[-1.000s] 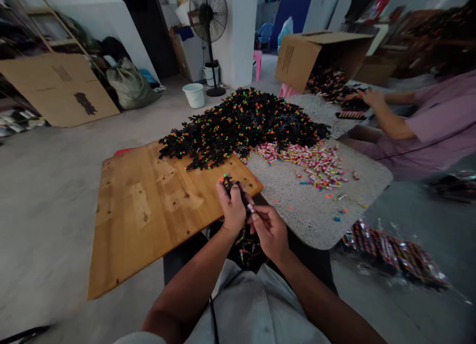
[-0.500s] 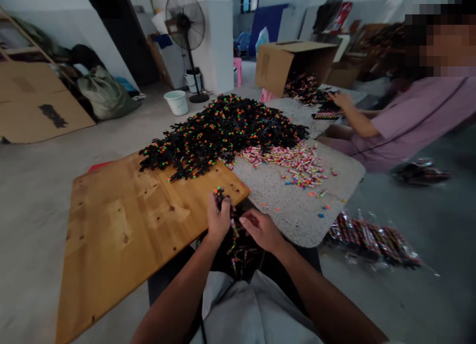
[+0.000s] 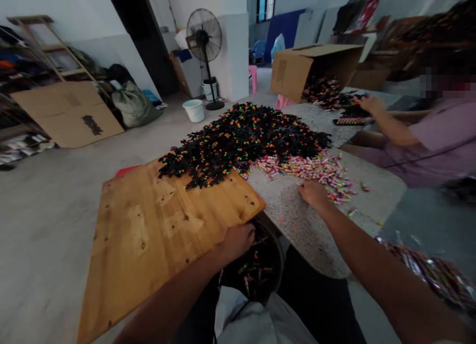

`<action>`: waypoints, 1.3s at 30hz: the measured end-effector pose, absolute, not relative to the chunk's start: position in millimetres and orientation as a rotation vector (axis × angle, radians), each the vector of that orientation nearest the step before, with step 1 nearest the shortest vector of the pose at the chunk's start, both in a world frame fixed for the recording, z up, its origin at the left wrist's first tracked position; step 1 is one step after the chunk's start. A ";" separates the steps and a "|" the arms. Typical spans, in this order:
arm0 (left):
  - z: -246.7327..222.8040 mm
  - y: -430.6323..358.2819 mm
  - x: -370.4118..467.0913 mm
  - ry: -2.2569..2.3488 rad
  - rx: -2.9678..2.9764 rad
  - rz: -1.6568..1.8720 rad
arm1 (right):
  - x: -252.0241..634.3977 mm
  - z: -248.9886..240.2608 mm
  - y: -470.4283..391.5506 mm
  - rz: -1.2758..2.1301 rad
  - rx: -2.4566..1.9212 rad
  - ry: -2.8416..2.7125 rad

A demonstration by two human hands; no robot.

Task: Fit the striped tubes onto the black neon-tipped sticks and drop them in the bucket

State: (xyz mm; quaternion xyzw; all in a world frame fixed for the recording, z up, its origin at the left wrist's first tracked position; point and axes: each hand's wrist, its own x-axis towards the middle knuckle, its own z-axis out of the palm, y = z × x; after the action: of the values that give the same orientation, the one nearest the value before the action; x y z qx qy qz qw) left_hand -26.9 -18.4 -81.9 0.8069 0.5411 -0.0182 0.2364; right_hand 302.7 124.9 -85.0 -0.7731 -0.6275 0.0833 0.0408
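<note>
Pink tubes (image 3: pixel 316 168) lay heaped on the tabletop (image 3: pixel 275 191), presumably for easy reach, right hand (image 3: pixel 314 193) bunched beside them, left hand (image 3: pixel 240 240) curled at the bucket (image 3: pixel 281 259), grips unclear.

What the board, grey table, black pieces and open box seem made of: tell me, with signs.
Board: wood, smooth, perhaps varnished; knots and grain show.
Grey table: probably stone or terrazzo, matt; the surface is speckled.
Black pieces: possibly plastic, but too small to be sure.
Open box: cardboard, matt; plain brown panels.
</note>
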 end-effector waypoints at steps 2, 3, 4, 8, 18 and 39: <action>-60.8 26.3 -35.5 1.629 2.159 0.211 | 300.0 -90.8 124.0 0.265 -2.337 -1.938; -51.7 50.8 -42.6 1.695 2.146 0.272 | 297.6 -94.1 120.3 0.286 -2.301 -1.916; -44.5 74.6 -51.0 1.845 2.115 0.308 | 294.6 -97.6 114.3 0.322 -2.250 -1.865; -38.7 141.0 -84.5 2.320 1.943 0.168 | 276.3 -110.2 72.3 0.594 -1.978 -1.536; -40.4 131.7 -106.5 2.026 1.655 0.713 | 206.0 -74.6 -12.7 1.339 -1.363 -1.193; 16.1 -20.6 -1.2 1.012 0.817 1.622 | 106.0 -0.2 -74.7 1.515 -0.801 -0.930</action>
State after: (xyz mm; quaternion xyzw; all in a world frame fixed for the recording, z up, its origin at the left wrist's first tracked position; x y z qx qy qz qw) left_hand -1.2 -20.6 16.1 0.3389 0.4197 0.6725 0.5068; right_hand 106.0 -74.7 -0.2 -0.3399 -0.3946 0.6430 0.5615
